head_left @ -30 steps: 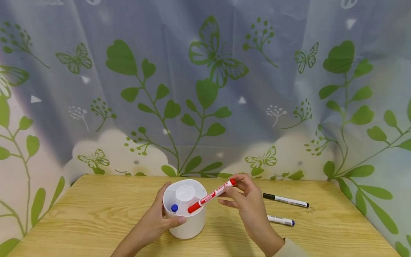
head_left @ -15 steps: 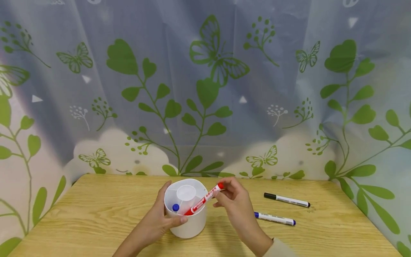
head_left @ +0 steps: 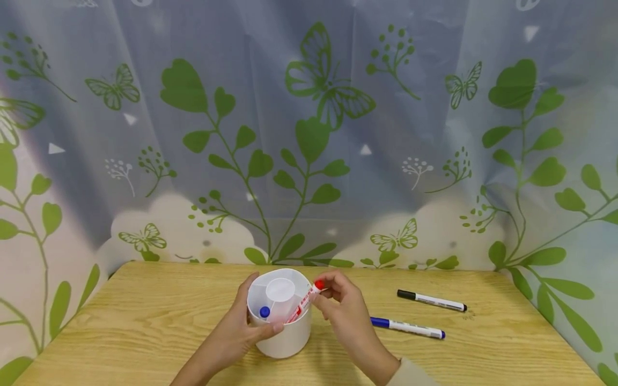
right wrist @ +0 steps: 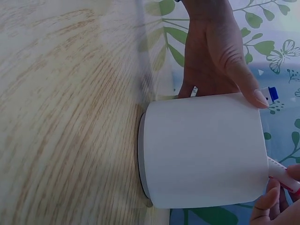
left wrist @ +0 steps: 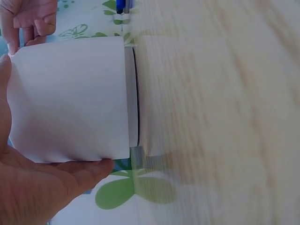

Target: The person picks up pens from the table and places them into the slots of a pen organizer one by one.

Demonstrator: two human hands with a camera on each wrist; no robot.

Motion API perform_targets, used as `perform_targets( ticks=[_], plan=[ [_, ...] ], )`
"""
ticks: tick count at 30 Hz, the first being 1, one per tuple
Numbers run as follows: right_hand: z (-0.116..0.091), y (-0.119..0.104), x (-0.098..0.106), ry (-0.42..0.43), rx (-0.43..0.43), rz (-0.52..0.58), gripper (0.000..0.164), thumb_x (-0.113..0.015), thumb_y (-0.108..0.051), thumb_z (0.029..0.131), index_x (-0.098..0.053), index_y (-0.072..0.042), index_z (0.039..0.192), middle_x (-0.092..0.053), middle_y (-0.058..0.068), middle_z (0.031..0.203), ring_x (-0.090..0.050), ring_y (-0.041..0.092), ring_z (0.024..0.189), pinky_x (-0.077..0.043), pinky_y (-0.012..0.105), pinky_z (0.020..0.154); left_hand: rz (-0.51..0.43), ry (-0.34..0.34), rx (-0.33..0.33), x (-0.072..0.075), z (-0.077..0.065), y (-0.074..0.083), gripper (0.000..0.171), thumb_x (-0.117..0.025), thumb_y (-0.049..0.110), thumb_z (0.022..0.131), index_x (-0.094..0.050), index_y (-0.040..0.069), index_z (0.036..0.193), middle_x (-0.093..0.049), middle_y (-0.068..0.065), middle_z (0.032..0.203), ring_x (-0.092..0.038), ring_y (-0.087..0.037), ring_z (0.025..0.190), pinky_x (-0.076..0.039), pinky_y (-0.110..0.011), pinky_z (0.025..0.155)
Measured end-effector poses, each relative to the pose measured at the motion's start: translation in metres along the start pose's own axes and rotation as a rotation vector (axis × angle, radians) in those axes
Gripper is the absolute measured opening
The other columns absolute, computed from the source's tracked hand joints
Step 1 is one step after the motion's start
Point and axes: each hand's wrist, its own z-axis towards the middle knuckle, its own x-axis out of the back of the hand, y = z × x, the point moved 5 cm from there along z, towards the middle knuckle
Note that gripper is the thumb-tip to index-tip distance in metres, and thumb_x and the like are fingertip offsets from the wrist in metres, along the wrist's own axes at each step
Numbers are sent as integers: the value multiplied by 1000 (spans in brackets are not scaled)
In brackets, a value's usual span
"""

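On the pale wood-grain table (head_left: 145, 311), about midway between its left and right edges, stood a white plastic cylindrical container (head_left: 289, 340), the person's left hand (head_left: 236, 324) clamped around its wall with the thumb at the near rim. The right hand (head_left: 348, 316), apart from the left, pinched a slim red-and-white marker (head_left: 303, 305) near its red upper end; it slanted down inside the container, its lower tip hidden from me. A blue-ended white marker (head_left: 264, 312) poked up inside, near the left thumb. Toward the table's right edge lay a black-capped white marker (head_left: 436, 302) and, farther from the far edge, a blue-capped white marker (head_left: 412, 328).
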Motion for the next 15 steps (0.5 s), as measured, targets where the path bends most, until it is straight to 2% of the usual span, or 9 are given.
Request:
perform_targets(
  ticks=[7, 15],
  plan=[
    [-1, 2, -3, -16, 12, -60, 22, -74, 4, 88, -69, 0, 110, -69, 13, 107, -61, 17, 89, -54, 21, 77, 5, 0, 3, 1, 0, 0, 109, -90, 27, 84, -17, 18, 164, -54, -15, 147, -56, -31, 135, -46, -53, 111],
    [-4, 6, -7, -68, -8, -113, 22, -75, -1, 90, -69, -2, 111, -68, 12, 111, -61, 16, 89, -52, 22, 73, 14, -8, 23, 2, 0, -1, 112, -90, 29, 85, -14, 17, 166, -53, -15, 149, -56, -34, 136, -47, -58, 111]
  ],
)
